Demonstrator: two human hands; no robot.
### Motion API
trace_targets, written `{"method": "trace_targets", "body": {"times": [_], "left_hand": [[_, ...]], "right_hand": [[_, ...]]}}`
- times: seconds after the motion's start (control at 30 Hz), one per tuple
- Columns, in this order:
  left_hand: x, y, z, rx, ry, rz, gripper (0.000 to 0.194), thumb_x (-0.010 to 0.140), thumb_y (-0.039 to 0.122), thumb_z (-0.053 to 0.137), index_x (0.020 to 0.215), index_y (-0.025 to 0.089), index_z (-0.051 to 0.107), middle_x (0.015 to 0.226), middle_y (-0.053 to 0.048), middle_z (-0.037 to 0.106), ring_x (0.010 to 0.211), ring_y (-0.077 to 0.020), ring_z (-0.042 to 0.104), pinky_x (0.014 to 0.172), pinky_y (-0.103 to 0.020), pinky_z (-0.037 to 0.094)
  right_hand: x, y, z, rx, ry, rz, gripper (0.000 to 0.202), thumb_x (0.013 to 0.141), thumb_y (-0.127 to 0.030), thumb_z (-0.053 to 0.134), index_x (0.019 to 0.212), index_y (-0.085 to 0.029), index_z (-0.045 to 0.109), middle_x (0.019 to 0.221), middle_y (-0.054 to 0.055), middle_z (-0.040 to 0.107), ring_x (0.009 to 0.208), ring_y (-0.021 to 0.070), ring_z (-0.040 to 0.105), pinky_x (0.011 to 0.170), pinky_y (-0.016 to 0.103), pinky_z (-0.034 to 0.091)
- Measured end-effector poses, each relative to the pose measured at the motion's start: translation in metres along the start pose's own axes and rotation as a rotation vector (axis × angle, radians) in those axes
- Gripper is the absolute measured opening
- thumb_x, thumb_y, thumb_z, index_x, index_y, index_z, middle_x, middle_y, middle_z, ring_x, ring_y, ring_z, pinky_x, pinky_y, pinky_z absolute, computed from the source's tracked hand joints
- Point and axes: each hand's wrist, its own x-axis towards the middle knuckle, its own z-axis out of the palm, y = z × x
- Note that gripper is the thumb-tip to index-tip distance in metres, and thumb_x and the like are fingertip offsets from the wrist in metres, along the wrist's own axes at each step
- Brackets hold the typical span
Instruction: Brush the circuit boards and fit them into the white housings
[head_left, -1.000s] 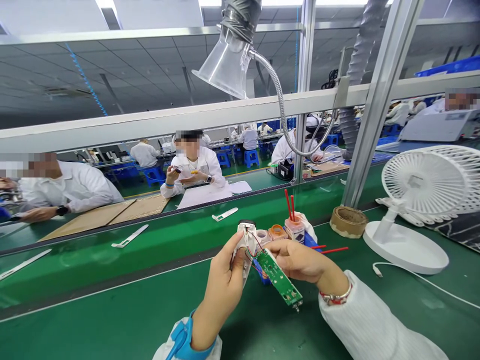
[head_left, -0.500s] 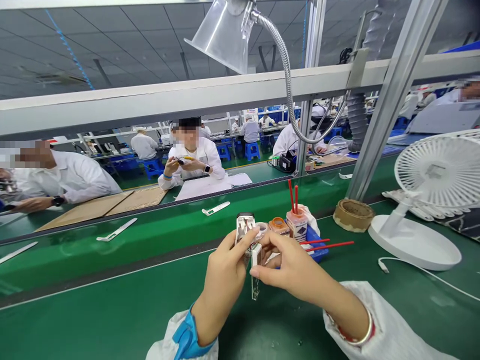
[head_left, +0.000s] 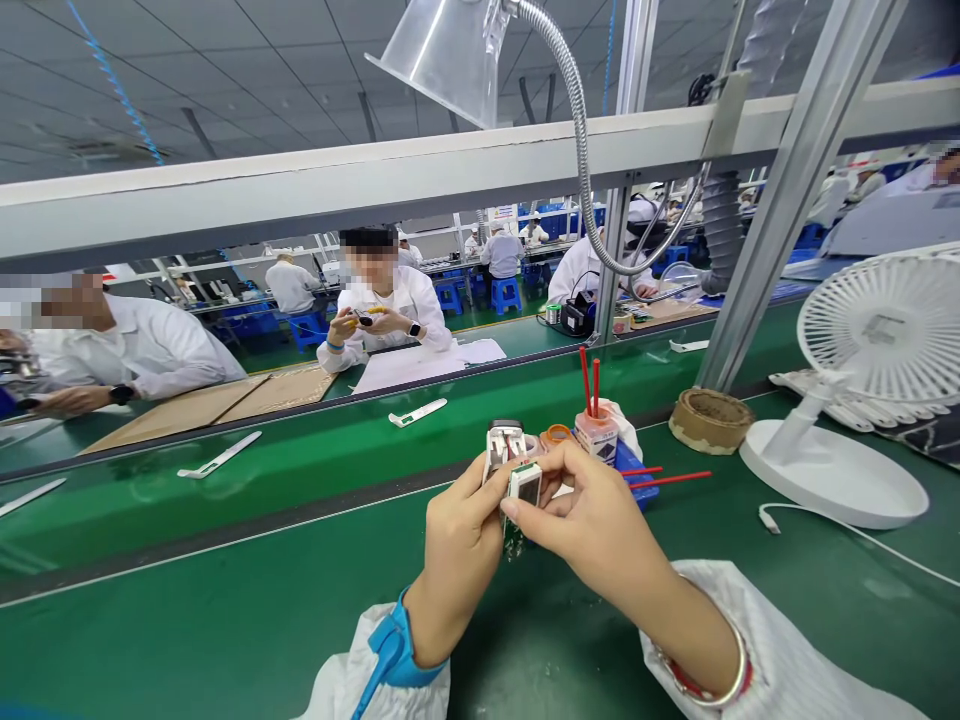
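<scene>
My left hand (head_left: 461, 535) is closed around a small white plastic housing (head_left: 504, 440) with a dark rim at its far end and metal parts inside. Pinched in my right hand (head_left: 592, 515) is a small circuit board with a white-framed display (head_left: 526, 484), tilted so that its grey face shows. The two pieces are close together, above the green bench. Fingers hide much of both pieces, and I cannot tell whether wires join them. Just beyond my right hand are an orange-rimmed jar (head_left: 556, 434) and a jar with red sticks (head_left: 597, 432).
A blue tray (head_left: 639, 485) with red sticks lies behind my right hand. To the right are a tape roll (head_left: 709, 420), a white fan (head_left: 836, 470) and a cable (head_left: 840, 540). White strips (head_left: 221, 456) rest on the green belt (head_left: 315, 470). A lamp (head_left: 450, 60) hangs overhead; co-workers sit opposite.
The circuit board has turned from nearly edge-on to showing its display face, and is raised closer to the housing. Both hands have shifted slightly right in view. White strips have moved left.
</scene>
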Motion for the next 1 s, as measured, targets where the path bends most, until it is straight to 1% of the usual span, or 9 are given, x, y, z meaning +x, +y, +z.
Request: {"method": "trace_targets", "body": {"times": [0.1, 0.2, 0.33, 0.47, 0.6, 0.7, 0.8, 1.0], "left_hand": [[0.003, -0.002, 0.002, 0.055, -0.032, 0.100, 0.047, 0.080, 0.001, 0.041, 0.114, 0.026, 0.061, 0.112, -0.003, 0.064, 0.091, -0.0145, 0.062, 0.071, -0.020, 0.049], [0.005, -0.004, 0.002, 0.074, -0.080, 0.117, 0.047, 0.080, -0.001, 0.040, 0.113, 0.025, 0.061, 0.109, -0.003, 0.064, 0.088, -0.0125, 0.062, 0.068, -0.018, 0.047], [0.005, -0.006, 0.001, 0.097, -0.131, 0.104, 0.048, 0.080, -0.002, 0.040, 0.113, 0.026, 0.061, 0.108, -0.003, 0.063, 0.090, -0.0134, 0.060, 0.070, -0.020, 0.046], [0.006, -0.007, -0.003, 0.103, -0.163, 0.071, 0.048, 0.078, -0.004, 0.042, 0.109, 0.027, 0.061, 0.107, -0.001, 0.063, 0.087, -0.0131, 0.059, 0.070, -0.020, 0.045], [0.009, -0.007, -0.008, 0.110, -0.238, 0.016, 0.040, 0.078, -0.003, 0.045, 0.100, 0.025, 0.064, 0.094, -0.001, 0.065, 0.075, -0.0121, 0.056, 0.062, -0.019, 0.041], [0.012, -0.008, -0.010, 0.106, -0.286, 0.007, 0.039, 0.078, -0.002, 0.045, 0.097, 0.025, 0.065, 0.088, 0.000, 0.064, 0.071, -0.0117, 0.054, 0.059, -0.019, 0.039], [0.012, -0.008, -0.008, 0.070, -0.296, 0.009, 0.039, 0.078, -0.002, 0.044, 0.097, 0.025, 0.065, 0.086, 0.000, 0.064, 0.070, -0.0113, 0.053, 0.059, -0.019, 0.038], [0.008, -0.003, 0.002, -0.002, -0.259, -0.042, 0.037, 0.076, -0.003, 0.036, 0.092, 0.019, 0.062, 0.082, -0.002, 0.062, 0.069, -0.0121, 0.051, 0.060, -0.019, 0.037]], "right_hand": [[0.002, -0.003, -0.003, -0.017, 0.011, 0.029, 0.021, 0.067, -0.027, 0.066, 0.078, -0.018, 0.051, 0.070, -0.001, 0.058, 0.057, 0.0107, 0.055, 0.049, 0.021, 0.044], [0.004, -0.005, -0.005, -0.049, 0.010, 0.038, 0.019, 0.068, -0.027, 0.066, 0.076, -0.017, 0.051, 0.066, -0.003, 0.055, 0.056, 0.0097, 0.053, 0.050, 0.020, 0.043], [0.008, -0.001, -0.007, -0.055, 0.014, 0.047, 0.020, 0.067, -0.028, 0.067, 0.076, -0.017, 0.053, 0.065, -0.003, 0.055, 0.058, 0.0106, 0.054, 0.052, 0.022, 0.044], [0.013, 0.005, -0.010, 0.044, -0.053, 0.110, 0.024, 0.067, -0.030, 0.069, 0.080, -0.017, 0.053, 0.067, -0.002, 0.056, 0.058, 0.0121, 0.056, 0.054, 0.026, 0.051], [0.017, 0.007, -0.013, 0.094, -0.114, 0.173, 0.026, 0.066, -0.029, 0.070, 0.080, -0.017, 0.051, 0.064, -0.003, 0.055, 0.058, 0.0138, 0.058, 0.052, 0.028, 0.055], [0.017, 0.007, -0.012, 0.072, -0.104, 0.153, 0.024, 0.067, -0.028, 0.070, 0.079, -0.017, 0.051, 0.061, -0.004, 0.055, 0.056, 0.0134, 0.059, 0.052, 0.026, 0.054], [0.016, 0.007, -0.011, 0.062, -0.080, 0.144, 0.024, 0.066, -0.026, 0.069, 0.078, -0.017, 0.051, 0.060, -0.004, 0.056, 0.055, 0.0133, 0.060, 0.051, 0.025, 0.053], [0.020, 0.010, -0.012, 0.052, -0.054, 0.166, 0.025, 0.066, -0.029, 0.070, 0.077, -0.017, 0.051, 0.060, -0.003, 0.056, 0.050, 0.0135, 0.060, 0.048, 0.025, 0.052]]}}
